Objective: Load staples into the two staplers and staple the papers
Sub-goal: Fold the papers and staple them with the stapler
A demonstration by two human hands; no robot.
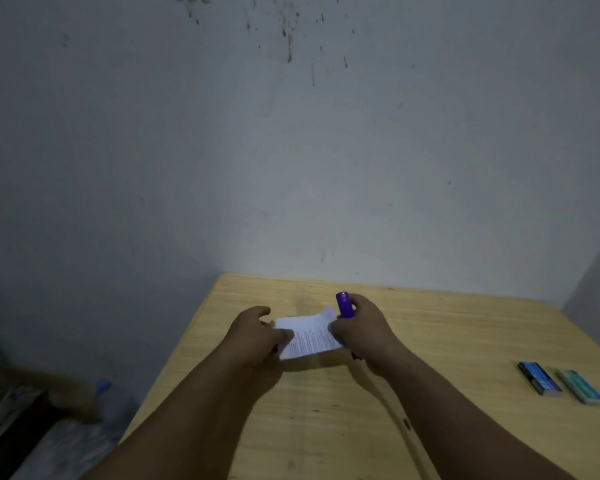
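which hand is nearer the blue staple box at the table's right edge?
Right. The right hand grips the purple stapler at the paper, on the same side as the blue staple box. The left hand holds the paper's opposite edge, farther away.

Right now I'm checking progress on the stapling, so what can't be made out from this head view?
- Purple stapler: the right hand covers most of it; whether it bites the paper is hidden.
- Paper: print too small to read; the left hand hides its left edge.
- Blue box and green box: labels blurred.
- Second stapler: not seen anywhere.
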